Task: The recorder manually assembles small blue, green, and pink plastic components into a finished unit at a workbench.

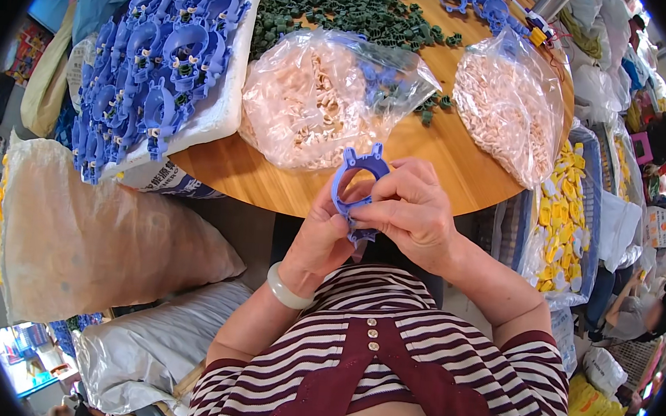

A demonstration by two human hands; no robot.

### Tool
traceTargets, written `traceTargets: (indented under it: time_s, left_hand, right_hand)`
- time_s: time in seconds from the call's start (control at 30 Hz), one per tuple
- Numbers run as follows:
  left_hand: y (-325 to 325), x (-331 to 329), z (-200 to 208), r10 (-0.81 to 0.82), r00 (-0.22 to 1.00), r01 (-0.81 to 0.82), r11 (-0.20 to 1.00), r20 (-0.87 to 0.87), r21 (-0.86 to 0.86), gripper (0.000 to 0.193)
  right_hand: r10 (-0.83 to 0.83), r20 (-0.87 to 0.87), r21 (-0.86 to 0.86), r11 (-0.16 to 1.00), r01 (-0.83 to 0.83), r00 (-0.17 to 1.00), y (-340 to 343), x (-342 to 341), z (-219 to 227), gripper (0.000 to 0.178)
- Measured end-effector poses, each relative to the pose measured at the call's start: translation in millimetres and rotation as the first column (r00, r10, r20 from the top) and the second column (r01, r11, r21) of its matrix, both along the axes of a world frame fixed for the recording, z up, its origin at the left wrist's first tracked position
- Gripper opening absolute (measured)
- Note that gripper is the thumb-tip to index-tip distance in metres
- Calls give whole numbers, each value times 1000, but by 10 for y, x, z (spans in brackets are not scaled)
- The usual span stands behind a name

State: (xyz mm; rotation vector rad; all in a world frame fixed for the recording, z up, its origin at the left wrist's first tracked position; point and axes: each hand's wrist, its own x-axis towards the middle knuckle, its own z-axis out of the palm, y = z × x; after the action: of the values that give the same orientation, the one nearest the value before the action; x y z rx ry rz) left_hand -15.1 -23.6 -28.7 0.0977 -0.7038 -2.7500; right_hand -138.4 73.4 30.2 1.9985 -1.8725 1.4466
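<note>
Just beyond the round table's near edge, toward my body, I hold up a blue-violet plastic ring-shaped part [368, 162] with small lugs on its rim. My left hand [322, 227] is closed around the ring's lower left side. The fingers of my right hand [417, 211] are pinched together against its lower right edge; any small piece between them is hidden. Behind the ring, a clear bag of small pale pink pieces [277, 118] lies open on the table. To its right sits a second clear bag of similar pieces [505, 112].
Dark green plastic pieces [348, 10] are heaped at the back of the wooden table [249, 178]. A white foam tray [227, 114] at left carries many blue ring parts [170, 46]. A blue crate [596, 197] of yellow pieces [563, 218] stands right; large sacks [104, 237] lie left.
</note>
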Motion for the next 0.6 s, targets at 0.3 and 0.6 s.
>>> traceTargets:
  time_s: [0.3,0.6]
  left_hand:
    - [-55,-30,54,-51,998,50,996,23,71,79]
    - [9,-118,80,-24,997,27,999,77,-33,73]
  right_hand:
    - [-37,-16,-1,999,37,999,19,-70,53,19]
    - [-18,18,26,999,17,1000,142,-233,52,19]
